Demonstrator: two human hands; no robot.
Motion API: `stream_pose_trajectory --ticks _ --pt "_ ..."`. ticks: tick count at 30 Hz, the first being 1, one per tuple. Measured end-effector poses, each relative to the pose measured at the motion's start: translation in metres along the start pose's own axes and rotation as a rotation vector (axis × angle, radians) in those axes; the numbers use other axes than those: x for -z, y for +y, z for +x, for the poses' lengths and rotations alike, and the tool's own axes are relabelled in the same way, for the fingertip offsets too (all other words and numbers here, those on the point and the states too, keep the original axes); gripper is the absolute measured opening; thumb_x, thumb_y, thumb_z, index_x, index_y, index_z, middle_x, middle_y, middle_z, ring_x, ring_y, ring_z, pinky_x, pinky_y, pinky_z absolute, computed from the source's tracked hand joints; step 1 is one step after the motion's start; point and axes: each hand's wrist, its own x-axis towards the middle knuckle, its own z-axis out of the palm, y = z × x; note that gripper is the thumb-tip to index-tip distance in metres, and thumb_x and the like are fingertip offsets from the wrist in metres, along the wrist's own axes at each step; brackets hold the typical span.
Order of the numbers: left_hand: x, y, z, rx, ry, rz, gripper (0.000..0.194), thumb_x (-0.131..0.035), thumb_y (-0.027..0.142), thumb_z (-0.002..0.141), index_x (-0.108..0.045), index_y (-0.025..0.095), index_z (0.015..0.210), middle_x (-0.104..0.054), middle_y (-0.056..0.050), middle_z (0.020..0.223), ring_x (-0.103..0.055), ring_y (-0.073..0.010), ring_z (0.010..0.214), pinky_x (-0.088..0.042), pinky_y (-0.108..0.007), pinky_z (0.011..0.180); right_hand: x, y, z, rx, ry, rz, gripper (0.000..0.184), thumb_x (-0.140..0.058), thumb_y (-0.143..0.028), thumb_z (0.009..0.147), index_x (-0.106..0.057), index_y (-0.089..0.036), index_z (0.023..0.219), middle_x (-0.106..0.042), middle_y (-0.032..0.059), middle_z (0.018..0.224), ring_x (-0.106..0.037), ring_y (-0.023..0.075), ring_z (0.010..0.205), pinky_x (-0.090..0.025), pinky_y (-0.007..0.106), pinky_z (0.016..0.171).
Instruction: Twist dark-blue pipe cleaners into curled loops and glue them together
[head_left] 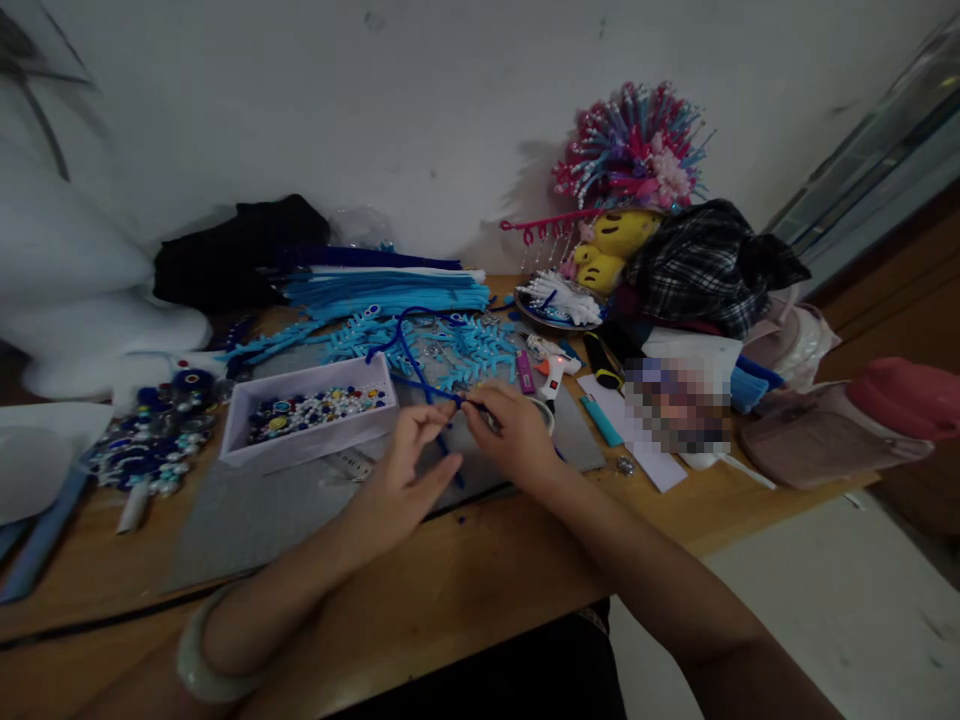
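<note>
Dark blue pipe cleaners, bent and crossing one another, rise above the mat between my hands. My right hand pinches the blue stem where the strands meet. On the other side, my left hand has its curled fingertips against the same stem, while its thumb points away from them. Part of the grip is hidden behind the fingers. Left of my left hand stands a white box of mixed beads. Behind the strands lie light blue branch-shaped pieces with small pearls.
A grey mat covers part of the wooden table. A glue gun, a teal stick and black-yellow cutters lie to the right. Bundled blue pipe cleaners lie behind. A beaded cluster lies left, a pink bag right.
</note>
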Motion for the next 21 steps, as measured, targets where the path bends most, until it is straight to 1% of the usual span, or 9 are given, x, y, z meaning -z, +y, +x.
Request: stream_pose_trajectory --ticks 4,5,7,9,12,14,17,19,21 --pt "0.009 0.019 0.006 0.339 0.044 -0.616 0.015 -0.049 0.024 0.072 -0.048 0.023 0.086 -0.062 -0.005 0.101 -0.051 -0.0198 0.105 -0.036 -0.035 0.087 0.001 0.001 -0.002 0.251 -0.075 -0.315 0.025 -0.039 -0.023 0.086 -0.062 -0.012 0.086 -0.063 0.01 0.082 -0.056 0.0167 0.074 -0.043 0.029 0.066" --pt "0.012 0.022 0.008 0.433 0.026 -0.719 0.013 -0.046 0.026 0.073 -0.049 0.021 0.084 -0.062 -0.007 0.099 -0.053 -0.0208 0.101 -0.039 -0.035 0.083 0.001 0.001 -0.002 0.285 -0.09 -0.337 0.026 -0.038 -0.023 0.086 -0.062 -0.012 0.085 -0.063 0.01 0.081 -0.056 0.0168 0.074 -0.043 0.029 0.066" --pt "0.015 0.024 0.011 0.494 0.014 -0.839 0.014 -0.044 0.028 0.073 -0.051 0.019 0.08 -0.061 -0.008 0.099 -0.055 -0.0211 0.096 -0.042 -0.035 0.077 0.001 0.0 -0.002 0.289 -0.099 -0.288 0.025 -0.039 -0.022 0.086 -0.062 -0.013 0.086 -0.063 0.0094 0.082 -0.056 0.0164 0.075 -0.043 0.029 0.068" --pt "0.013 0.023 0.011 0.446 0.043 -0.875 0.013 -0.044 0.026 0.074 -0.052 0.018 0.078 -0.06 -0.006 0.094 -0.056 -0.0188 0.09 -0.043 -0.033 0.075 0.002 -0.003 -0.001 0.209 -0.082 -0.117 0.021 -0.042 -0.022 0.085 -0.061 -0.013 0.087 -0.062 0.0081 0.082 -0.055 0.0148 0.076 -0.043 0.027 0.069" --pt "0.007 0.019 0.007 0.227 0.072 -0.781 0.007 -0.047 0.021 0.073 -0.053 0.019 0.073 -0.056 0.0 0.074 -0.054 -0.0132 0.077 -0.042 -0.027 0.073 0.004 -0.012 0.0 0.037 -0.091 0.241 0.015 -0.049 -0.022 0.081 -0.061 -0.014 0.079 -0.06 0.0034 0.074 -0.054 0.0114 0.071 -0.043 0.024 0.067" --pt "0.007 0.018 0.004 0.059 0.036 -0.595 0.006 -0.051 0.023 0.072 -0.052 0.02 0.066 -0.05 0.002 0.064 -0.049 -0.0113 0.066 -0.041 -0.025 0.066 0.004 -0.019 0.0 -0.074 -0.173 0.437 0.013 -0.052 -0.021 0.079 -0.061 -0.015 0.072 -0.057 0.0003 0.067 -0.052 0.0097 0.066 -0.042 0.022 0.063" --pt "0.013 0.016 0.001 -0.136 -0.115 -0.222 0.022 -0.057 0.035 0.069 -0.048 0.02 0.055 -0.044 0.001 0.056 -0.04 -0.0114 0.054 -0.035 -0.025 0.053 0.0 -0.025 -0.003 -0.22 -0.346 0.634 0.013 -0.054 -0.02 0.077 -0.06 -0.014 0.067 -0.054 -0.0017 0.064 -0.05 0.0085 0.061 -0.041 0.021 0.06" --pt "0.015 0.015 0.002 -0.167 -0.157 -0.082 0.027 -0.058 0.04 0.067 -0.047 0.019 0.055 -0.041 0.001 0.056 -0.038 -0.0113 0.054 -0.032 -0.025 0.048 -0.003 -0.025 -0.005 -0.265 -0.413 0.676 0.012 -0.054 -0.021 0.076 -0.06 -0.014 0.067 -0.054 -0.0023 0.064 -0.05 0.0082 0.061 -0.04 0.021 0.059" --pt "0.014 0.013 0.004 -0.078 -0.027 -0.137 0.019 -0.053 0.037 0.072 -0.046 0.021 0.065 -0.041 0.002 0.062 -0.038 -0.0106 0.056 -0.034 -0.023 0.048 -0.005 -0.021 -0.005 -0.247 -0.381 0.615 0.013 -0.053 -0.022 0.077 -0.061 -0.015 0.069 -0.055 -0.0024 0.064 -0.05 0.0084 0.062 -0.04 0.021 0.06"
